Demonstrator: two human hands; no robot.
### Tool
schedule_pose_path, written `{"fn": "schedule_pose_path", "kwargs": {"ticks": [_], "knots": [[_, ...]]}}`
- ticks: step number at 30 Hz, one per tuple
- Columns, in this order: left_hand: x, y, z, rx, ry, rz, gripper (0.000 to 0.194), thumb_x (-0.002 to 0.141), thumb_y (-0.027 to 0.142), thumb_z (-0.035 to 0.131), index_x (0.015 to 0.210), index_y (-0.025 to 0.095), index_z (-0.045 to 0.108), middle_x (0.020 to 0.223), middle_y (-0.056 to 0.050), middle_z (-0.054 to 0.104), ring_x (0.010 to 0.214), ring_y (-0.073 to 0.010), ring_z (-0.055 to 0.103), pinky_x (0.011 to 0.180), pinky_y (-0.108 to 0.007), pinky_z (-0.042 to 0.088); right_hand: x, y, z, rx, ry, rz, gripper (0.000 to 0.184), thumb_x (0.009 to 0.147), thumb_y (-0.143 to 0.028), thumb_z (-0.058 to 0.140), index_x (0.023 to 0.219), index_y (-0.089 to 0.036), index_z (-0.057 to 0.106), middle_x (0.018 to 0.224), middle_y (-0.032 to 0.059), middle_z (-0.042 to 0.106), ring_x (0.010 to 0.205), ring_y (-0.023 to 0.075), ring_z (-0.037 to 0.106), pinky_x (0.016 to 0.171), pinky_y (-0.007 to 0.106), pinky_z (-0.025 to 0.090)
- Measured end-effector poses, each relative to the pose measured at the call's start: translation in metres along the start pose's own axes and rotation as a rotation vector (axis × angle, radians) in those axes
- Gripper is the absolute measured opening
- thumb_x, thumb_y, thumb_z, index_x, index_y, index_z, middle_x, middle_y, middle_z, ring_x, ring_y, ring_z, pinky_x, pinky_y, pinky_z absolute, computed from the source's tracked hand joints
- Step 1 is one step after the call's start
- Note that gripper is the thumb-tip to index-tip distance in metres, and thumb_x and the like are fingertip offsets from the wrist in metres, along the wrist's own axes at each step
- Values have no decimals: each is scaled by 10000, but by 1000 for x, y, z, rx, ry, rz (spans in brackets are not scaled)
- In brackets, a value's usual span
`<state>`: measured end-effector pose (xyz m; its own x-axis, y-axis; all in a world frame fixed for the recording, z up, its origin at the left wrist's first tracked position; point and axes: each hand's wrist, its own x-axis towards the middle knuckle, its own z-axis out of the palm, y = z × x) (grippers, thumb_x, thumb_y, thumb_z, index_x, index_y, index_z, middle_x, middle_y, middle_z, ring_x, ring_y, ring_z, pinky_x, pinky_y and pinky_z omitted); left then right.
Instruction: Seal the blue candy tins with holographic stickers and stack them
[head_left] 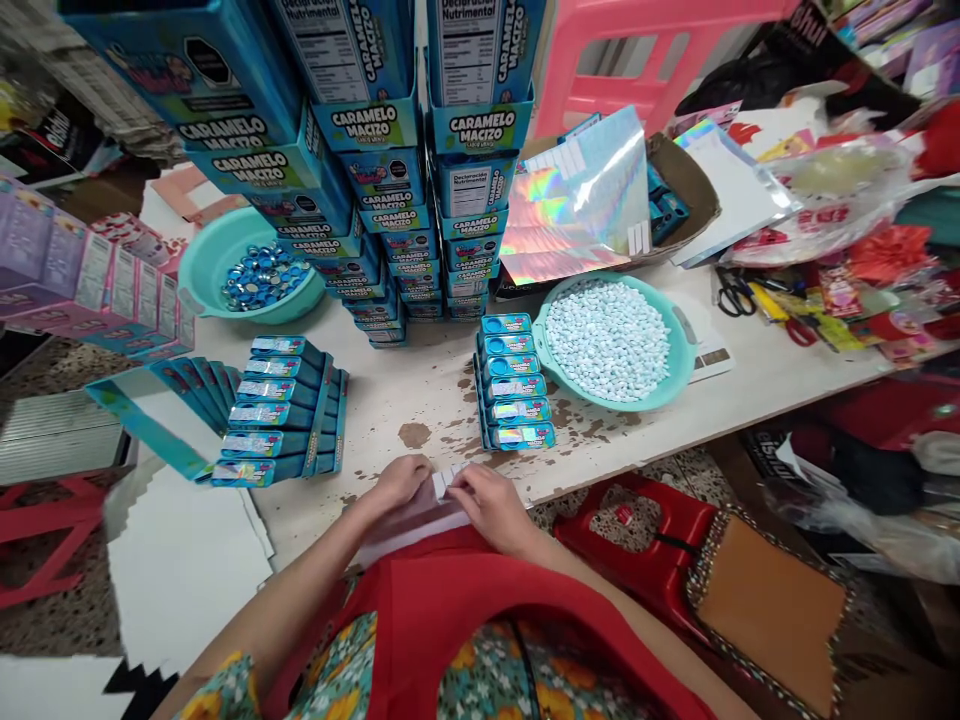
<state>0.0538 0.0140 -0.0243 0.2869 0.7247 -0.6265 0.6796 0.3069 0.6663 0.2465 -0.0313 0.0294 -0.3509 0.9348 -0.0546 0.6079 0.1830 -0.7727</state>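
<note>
At the table's front edge my left hand (405,482) is closed on a pale sheet of stickers (420,524). My right hand (489,502) pinches the same sheet near its upper edge, where small white labels (448,478) show between the two hands. The exact grip of the fingertips is partly hidden. Just beyond my right hand stands a row of small blue candy boxes (517,385) in a display tray, several with shiny stickers on top. A second tray of similar blue boxes (266,415) stands to the left of my left hand.
Tall stacks of blue display boxes (394,215) rise at the back. A turquoise basin (690,345) holds white candies; another basin (199,255) holds shiny blue pieces. Holographic sheets (574,200) and scissors (739,292) lie to the right. A red stool (675,505) stands below the table.
</note>
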Motion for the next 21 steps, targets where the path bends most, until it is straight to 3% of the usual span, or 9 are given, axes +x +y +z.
{"fn": "schedule_pose_path", "kwargs": {"ticks": [3, 5, 7, 9, 11, 14, 17, 21], "knots": [[-20, 37, -9, -368, 107, 175, 364, 859, 426, 395, 1043, 164, 566, 965, -81, 622, 889, -187, 553, 748, -270, 413, -1, -23, -38, 149, 121, 36, 101, 871, -243, 512, 799, -204, 572, 757, 16, 616, 726, 150, 567, 672, 263, 438], [-33, 66, -13, -519, -38, 300, 419, 835, 456, 477, 1146, 179, 519, 1079, -99, 610, 952, -193, 563, 792, -284, 431, 1, -34, -57, 207, 198, 62, 106, 868, -256, 516, 798, -202, 575, 756, 13, 619, 715, 145, 570, 666, 259, 442], [-42, 92, -17, -529, -175, 334, 336, 807, 441, 548, 987, 158, 575, 910, -78, 649, 816, -169, 593, 734, -270, 450, 6, -39, -69, 214, 296, 93, 107, 867, -265, 516, 808, -204, 581, 762, 13, 620, 719, 147, 570, 673, 266, 445], [-42, 112, -21, -503, -219, 310, 308, 829, 444, 518, 774, 144, 556, 681, -30, 610, 619, -123, 567, 624, -241, 447, 15, -39, -77, 162, 405, 122, 113, 868, -272, 513, 812, -210, 589, 785, 23, 614, 763, 162, 565, 704, 288, 446], [-33, 129, -30, -479, -210, 302, 328, 855, 454, 462, 761, 147, 528, 582, 9, 543, 512, -94, 515, 533, -218, 426, 29, -32, -83, 87, 528, 128, 112, 858, -281, 524, 810, -213, 598, 882, 51, 597, 884, 188, 552, 773, 320, 441], [-9, 150, -47, -433, -133, 367, 273, 856, 410, 460, 986, 172, 488, 566, 49, 507, 471, -82, 476, 461, -188, 391, 54, -13, -93, 6, 676, 138, 101, 824, -285, 556, 789, -208, 613, 1021, 80, 539, 1035, 216, 495, 874, 360, 410], [22, 162, -60, -402, -96, 428, 222, 846, 324, 454, 1020, 194, 410, 541, 77, 480, 448, -70, 443, 433, -162, 348, 80, 8, -100, -44, 734, 203, 87, 777, -275, 581, 741, -205, 619, 975, 66, 529, 993, 219, 490, 894, 380, 388], [58, 165, -63, -414, -94, 417, 184, 806, 259, 470, 951, 202, 372, 509, 93, 469, 411, -56, 402, 418, -147, 311, 103, 29, -101, -85, 733, 285, 61, 730, -227, 578, 685, -194, 602, 901, 55, 514, 910, 216, 484, 859, 373, 385]]}}
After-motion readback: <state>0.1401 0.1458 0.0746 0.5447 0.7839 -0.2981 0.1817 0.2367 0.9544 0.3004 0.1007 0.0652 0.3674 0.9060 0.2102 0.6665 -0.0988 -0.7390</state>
